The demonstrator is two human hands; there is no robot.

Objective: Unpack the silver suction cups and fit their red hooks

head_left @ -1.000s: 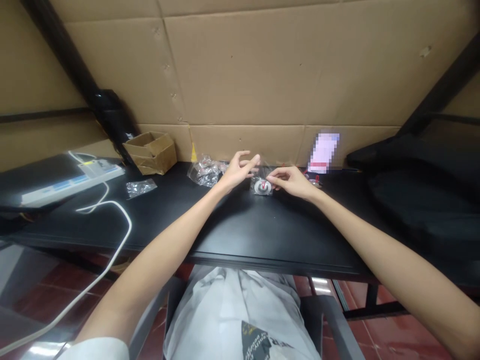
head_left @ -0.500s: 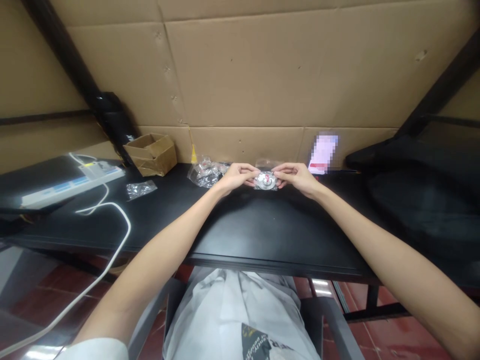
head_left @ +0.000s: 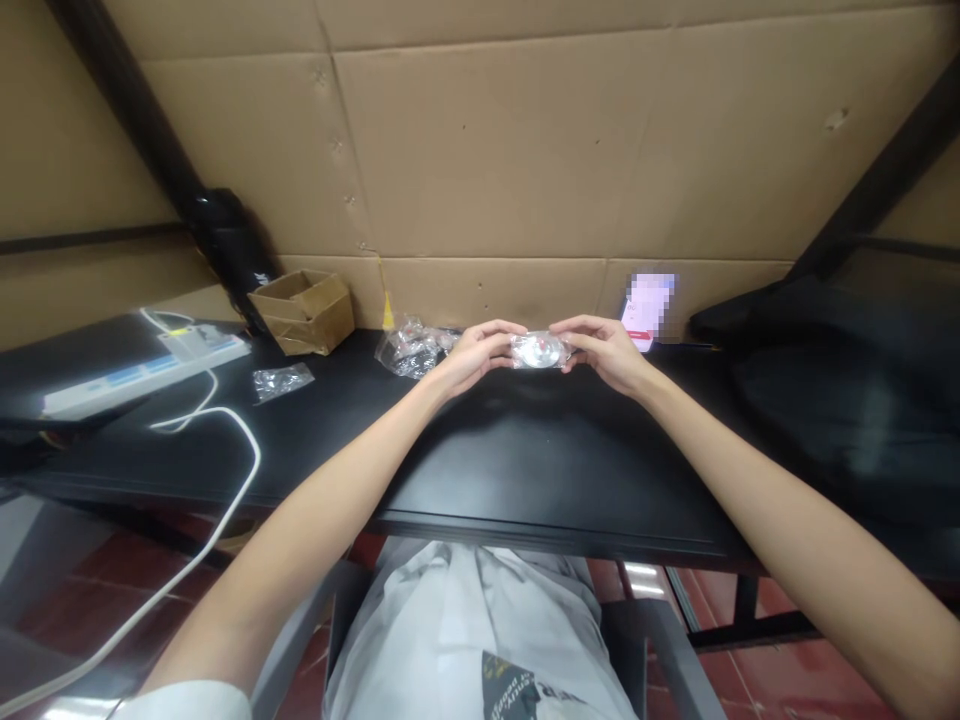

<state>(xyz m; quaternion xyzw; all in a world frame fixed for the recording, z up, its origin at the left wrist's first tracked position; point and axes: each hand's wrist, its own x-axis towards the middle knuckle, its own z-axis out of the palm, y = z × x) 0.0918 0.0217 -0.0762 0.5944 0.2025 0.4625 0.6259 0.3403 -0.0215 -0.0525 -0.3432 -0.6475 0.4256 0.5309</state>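
Crumpled clear-plastic packets (head_left: 411,346) sit just left of your left hand (head_left: 476,360), whose fingers pinch the left end of a silvery, rounded piece wrapped in clear plastic (head_left: 541,350). It lies directly between your hands, long axis side to side, neither hand nearer; your right hand (head_left: 609,350) pinches its right end.

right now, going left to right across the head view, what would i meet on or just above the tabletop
White power strip, open cardboard box, crumpled clear plastic bags, left hand, clear packet with silvery contents, right hand, lit phone, dark bundle.
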